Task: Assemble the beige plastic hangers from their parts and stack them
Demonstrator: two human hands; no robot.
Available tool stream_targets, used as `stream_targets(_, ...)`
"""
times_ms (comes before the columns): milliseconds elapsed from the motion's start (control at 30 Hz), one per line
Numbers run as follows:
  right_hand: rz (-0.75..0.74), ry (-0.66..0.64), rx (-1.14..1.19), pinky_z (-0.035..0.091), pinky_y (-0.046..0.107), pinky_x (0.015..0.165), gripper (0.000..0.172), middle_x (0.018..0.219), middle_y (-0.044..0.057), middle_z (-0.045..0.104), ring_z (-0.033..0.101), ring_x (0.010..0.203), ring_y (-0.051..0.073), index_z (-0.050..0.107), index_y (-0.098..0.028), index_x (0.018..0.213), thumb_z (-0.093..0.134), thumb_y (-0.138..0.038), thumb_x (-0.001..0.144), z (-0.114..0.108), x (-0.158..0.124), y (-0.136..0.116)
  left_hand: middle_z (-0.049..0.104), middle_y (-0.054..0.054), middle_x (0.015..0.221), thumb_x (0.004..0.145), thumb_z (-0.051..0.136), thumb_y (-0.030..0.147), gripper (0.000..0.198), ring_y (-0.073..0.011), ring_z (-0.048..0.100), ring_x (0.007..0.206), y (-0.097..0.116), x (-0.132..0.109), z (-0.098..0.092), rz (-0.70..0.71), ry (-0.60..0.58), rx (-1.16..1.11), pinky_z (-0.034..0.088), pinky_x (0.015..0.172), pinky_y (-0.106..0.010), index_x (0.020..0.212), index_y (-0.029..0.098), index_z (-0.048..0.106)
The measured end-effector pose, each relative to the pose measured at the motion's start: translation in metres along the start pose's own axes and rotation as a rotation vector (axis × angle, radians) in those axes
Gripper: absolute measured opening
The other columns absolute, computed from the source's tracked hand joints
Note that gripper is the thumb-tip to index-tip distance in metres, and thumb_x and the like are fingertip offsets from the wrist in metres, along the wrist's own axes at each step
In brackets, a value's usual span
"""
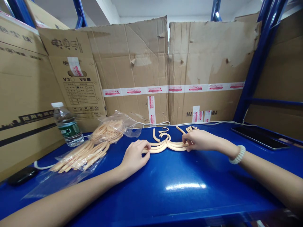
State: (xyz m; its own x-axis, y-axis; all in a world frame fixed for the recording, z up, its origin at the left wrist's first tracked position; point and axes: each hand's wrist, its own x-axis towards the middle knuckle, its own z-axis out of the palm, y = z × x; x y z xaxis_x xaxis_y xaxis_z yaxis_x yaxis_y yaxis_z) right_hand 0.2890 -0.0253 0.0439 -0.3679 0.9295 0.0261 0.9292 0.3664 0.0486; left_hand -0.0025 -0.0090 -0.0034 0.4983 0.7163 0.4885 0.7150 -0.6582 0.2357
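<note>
Several smooth beige rod-like strips (155,148) lie on the blue tabletop, curving in two bunches that meet in the middle. At the outer end of the left bunch, my left hand (136,154) has its thumb and fingers closed on the strips. My right hand (197,139) pinches the far end of the right bunch (176,146); its fingertips partly cover the strip ends. Just behind the meeting point are a small curled piece (167,136) and a short bent piece (155,135). More short pieces (181,129) lie close behind my right hand.
To the left are a plastic bag of beige strips (80,156), another bag of coiled ones (107,130), a water bottle (67,124) and a black object (22,176). A dark phone-like slab (260,137) lies right. Cardboard (132,69) walls the back; a white cable (213,123) runs along it.
</note>
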Motion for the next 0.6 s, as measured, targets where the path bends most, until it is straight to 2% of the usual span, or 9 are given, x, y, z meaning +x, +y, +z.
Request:
stream_targets(167, -0.015, 0.007, 0.031, 0.035, 0.025, 0.056, 0.021, 0.077, 0.004, 0.066, 0.06, 0.073, 0.021, 0.065, -0.02, 0.092, 0.067, -0.027, 0.072, 0.0, 0.0, 0.001, 0.062, -0.003, 0.091, 0.076, 0.052, 0.014, 0.011, -0.0229, 0.056, 0.09, -0.002, 0.001, 0.0, 0.017, 0.003, 0.005, 0.043, 0.078, -0.036, 0.083, 0.021, 0.056)
stream_targets(233, -0.027, 0.008, 0.036, 0.035, 0.026, 0.056, 0.022, 0.078, 0.004, 0.066, 0.06, 0.074, 0.021, 0.065, -0.02, 0.092, 0.067, -0.028, 0.072, 0.0, -0.001, 0.002, 0.062, -0.006, 0.105, 0.076, 0.052, 0.015, 0.019, -0.0253, 0.054, 0.102, -0.004, 0.001, 0.002, 0.034, -0.002, -0.009, 0.043, 0.087, -0.04, 0.093, 0.021, 0.058)
stream_targets(367, -0.061, 0.001, 0.04, 0.034, 0.027, 0.058, 0.022, 0.081, 0.005, 0.067, 0.06, 0.073, 0.022, 0.066, -0.02, 0.093, 0.065, -0.033, 0.075, -0.001, -0.001, 0.002, 0.053, -0.015, 0.13, 0.083, 0.049, 0.022, 0.036, -0.0298, 0.044, 0.125, -0.008, 0.001, 0.008, 0.011, -0.072, -0.043, 0.036, 0.104, -0.047, 0.118, 0.014, 0.054)
stream_targets(467, -0.064, -0.005, 0.018, 0.033, 0.027, 0.057, 0.025, 0.079, 0.006, 0.067, 0.06, 0.07, 0.022, 0.066, -0.019, 0.095, 0.062, -0.037, 0.079, -0.002, -0.001, 0.001, 0.054, -0.017, 0.128, 0.088, 0.045, 0.026, 0.039, -0.0296, 0.046, 0.123, -0.01, -0.001, 0.01, -0.008, -0.102, -0.053, 0.037, 0.104, -0.046, 0.123, 0.011, 0.053)
stream_targets(600, -0.05, -0.021, -0.012, 0.036, 0.03, 0.058, 0.033, 0.072, 0.006, 0.066, 0.061, 0.066, 0.023, 0.065, -0.016, 0.106, 0.058, -0.038, 0.083, -0.001, -0.002, 0.001, 0.058, -0.015, 0.122, 0.089, 0.044, 0.027, 0.036, -0.0284, 0.051, 0.116, -0.009, -0.001, 0.01, 0.011, -0.093, -0.066, 0.042, 0.1, -0.045, 0.12, 0.014, 0.056)
